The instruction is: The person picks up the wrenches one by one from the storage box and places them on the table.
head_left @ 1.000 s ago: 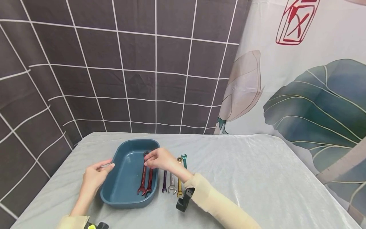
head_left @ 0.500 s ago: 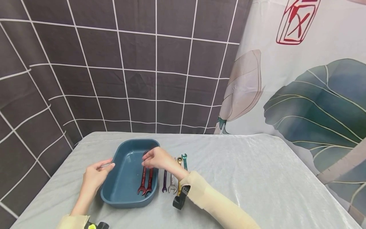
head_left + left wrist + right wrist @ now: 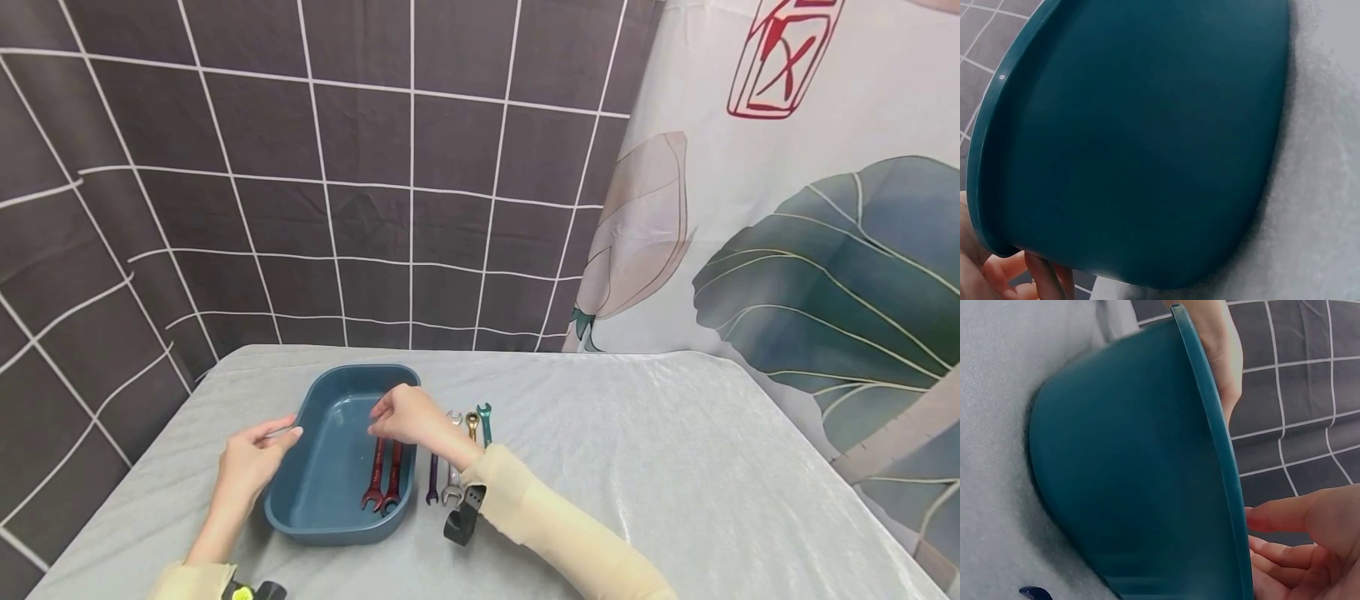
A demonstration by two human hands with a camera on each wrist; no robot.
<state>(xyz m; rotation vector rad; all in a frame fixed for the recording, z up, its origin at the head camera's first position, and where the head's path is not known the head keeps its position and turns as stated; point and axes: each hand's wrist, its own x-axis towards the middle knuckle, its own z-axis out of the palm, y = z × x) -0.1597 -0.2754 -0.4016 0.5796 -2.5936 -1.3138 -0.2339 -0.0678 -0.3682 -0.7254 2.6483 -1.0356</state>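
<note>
A blue plastic tub (image 3: 322,533) stands on the pale cloth. Two dark red wrenches (image 3: 374,483) lie side by side along its right side, their upper ends covered by my right hand. My left hand (image 3: 251,458) pinches the tub's left rim; in the left wrist view its fingers (image 3: 1044,275) show beside the rim. Over the tub's right rim reaches my right hand (image 3: 408,417), fingers pointing down and left above the red wrenches. The right wrist view shows its loosely bent fingers (image 3: 1285,556) near the rim, with nothing visible between them.
Right of the tub lie a purple wrench (image 3: 432,479), a silver wrench (image 3: 452,492), a gold wrench (image 3: 472,423) and a green wrench (image 3: 485,421), partly hidden by my right forearm. The cloth-covered table (image 3: 637,450) extends rightward. A dark grid curtain (image 3: 367,225) hangs behind.
My right hand and forearm have shifted slightly left over the tub, covering the red wrenches' upper ends. My left hand, the tub and the red wrenches' lower ends have stayed put.
</note>
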